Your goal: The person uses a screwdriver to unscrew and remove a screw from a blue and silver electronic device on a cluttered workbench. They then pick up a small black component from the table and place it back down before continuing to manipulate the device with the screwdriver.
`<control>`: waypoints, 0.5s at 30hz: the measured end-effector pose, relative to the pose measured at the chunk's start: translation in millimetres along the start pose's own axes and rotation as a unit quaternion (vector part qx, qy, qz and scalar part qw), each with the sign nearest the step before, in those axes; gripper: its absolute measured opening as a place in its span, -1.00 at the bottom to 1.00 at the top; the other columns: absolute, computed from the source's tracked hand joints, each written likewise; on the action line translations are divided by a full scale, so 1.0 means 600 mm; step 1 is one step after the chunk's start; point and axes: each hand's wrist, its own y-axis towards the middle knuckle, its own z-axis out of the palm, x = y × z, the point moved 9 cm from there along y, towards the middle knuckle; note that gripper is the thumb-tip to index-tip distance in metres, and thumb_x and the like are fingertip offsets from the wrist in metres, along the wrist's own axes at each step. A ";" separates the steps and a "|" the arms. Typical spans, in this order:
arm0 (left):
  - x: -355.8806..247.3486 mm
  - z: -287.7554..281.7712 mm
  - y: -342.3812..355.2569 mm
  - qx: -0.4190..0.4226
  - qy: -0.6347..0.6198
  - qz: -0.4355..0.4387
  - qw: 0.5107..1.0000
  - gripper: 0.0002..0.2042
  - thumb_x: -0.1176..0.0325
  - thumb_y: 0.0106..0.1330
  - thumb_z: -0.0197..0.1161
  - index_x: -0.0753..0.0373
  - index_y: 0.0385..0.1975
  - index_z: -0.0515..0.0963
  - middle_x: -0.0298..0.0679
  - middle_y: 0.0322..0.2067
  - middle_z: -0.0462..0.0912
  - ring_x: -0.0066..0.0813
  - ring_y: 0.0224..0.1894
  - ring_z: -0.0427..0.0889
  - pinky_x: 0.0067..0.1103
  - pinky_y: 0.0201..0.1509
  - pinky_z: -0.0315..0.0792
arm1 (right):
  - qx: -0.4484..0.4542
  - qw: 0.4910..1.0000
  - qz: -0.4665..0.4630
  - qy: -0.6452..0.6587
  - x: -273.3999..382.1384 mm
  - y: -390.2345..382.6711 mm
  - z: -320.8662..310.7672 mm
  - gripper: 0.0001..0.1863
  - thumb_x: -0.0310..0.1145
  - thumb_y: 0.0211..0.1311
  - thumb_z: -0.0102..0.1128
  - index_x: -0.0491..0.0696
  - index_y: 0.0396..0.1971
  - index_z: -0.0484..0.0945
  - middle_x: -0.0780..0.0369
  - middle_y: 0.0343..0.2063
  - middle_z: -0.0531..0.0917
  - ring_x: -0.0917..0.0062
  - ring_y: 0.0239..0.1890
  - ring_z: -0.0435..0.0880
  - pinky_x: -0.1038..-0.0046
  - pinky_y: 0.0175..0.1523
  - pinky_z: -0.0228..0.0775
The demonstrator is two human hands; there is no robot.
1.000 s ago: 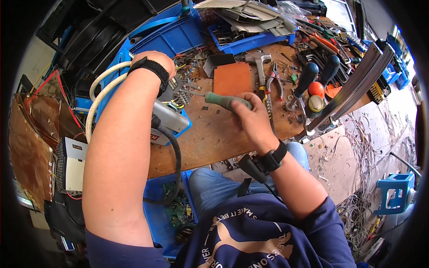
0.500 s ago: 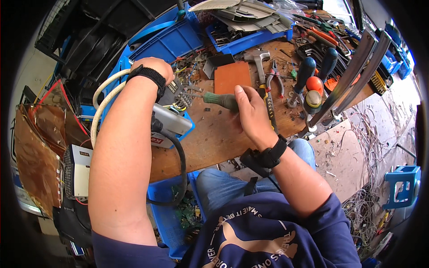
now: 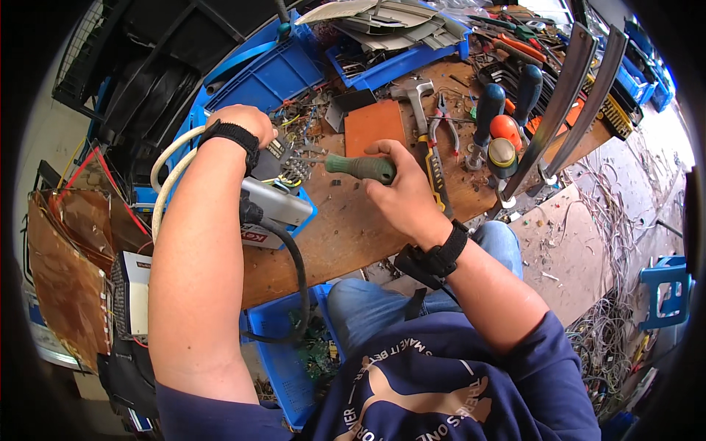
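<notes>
My left hand is closed on a dark electrical part with metal terminals, held above the left side of the bench; most of its fingers are hidden behind the hand. In my right hand is a green-handled screwdriver, gripped by the butt end between thumb and fingers. Its shaft points left at the terminals, and whether the tip sits in a screw is too small to tell. Below the part stands a silver and white box-shaped device with blue edges and a thick black cable.
On the wooden bench lie a hammer, pliers and a reddish-brown plate. Upright metal bars and blue-handled tools stand right. Blue bins line the back; another bin holds circuit boards below.
The fingers of my right hand have turned around the screwdriver's handle, the thumb going from above to below it. My left hand keeps its hold. The whole view has shifted slightly.
</notes>
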 end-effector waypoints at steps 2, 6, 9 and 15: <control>0.006 0.005 0.002 0.005 0.002 -0.007 1.000 -0.46 -0.11 0.31 0.05 0.30 -0.05 0.59 -0.05 0.02 0.58 -0.10 0.09 0.54 -0.31 0.16 0.40 | -0.021 0.999 0.027 0.026 -0.014 -0.006 0.000 -0.46 -0.15 0.19 0.21 -0.17 0.07 0.37 -0.02 -0.04 0.50 0.27 -0.03 0.50 0.34 -0.06 0.36; 0.000 0.002 0.002 0.007 0.006 -0.010 1.000 -0.45 -0.11 0.31 0.05 0.29 -0.04 0.58 -0.04 0.03 0.57 -0.10 0.09 0.54 -0.31 0.16 0.40 | -0.028 0.989 0.121 0.082 -0.032 -0.008 0.001 -0.43 -0.12 0.17 0.19 -0.19 0.09 0.37 -0.11 0.02 0.50 0.08 0.10 0.48 0.26 0.12 0.34; -0.001 0.001 0.001 0.013 0.009 -0.007 1.000 -0.46 -0.11 0.32 0.04 0.28 -0.04 0.59 -0.04 0.03 0.57 -0.10 0.10 0.54 -0.32 0.17 0.39 | 0.026 0.990 0.137 0.021 -0.030 -0.002 0.000 -0.41 -0.16 0.16 0.21 -0.23 0.10 0.36 -0.12 -0.02 0.53 0.08 0.06 0.52 0.29 0.12 0.35; 0.000 0.004 0.010 0.005 0.008 -0.003 1.000 -0.47 -0.10 0.32 0.05 0.28 -0.05 0.59 -0.04 0.01 0.58 -0.11 0.09 0.54 -0.33 0.16 0.40 | -0.007 0.999 0.035 -0.038 -0.011 -0.004 -0.003 -0.54 -0.41 0.08 0.27 -0.23 0.00 0.44 0.13 -0.26 0.61 0.51 -0.33 0.59 0.46 -0.18 0.44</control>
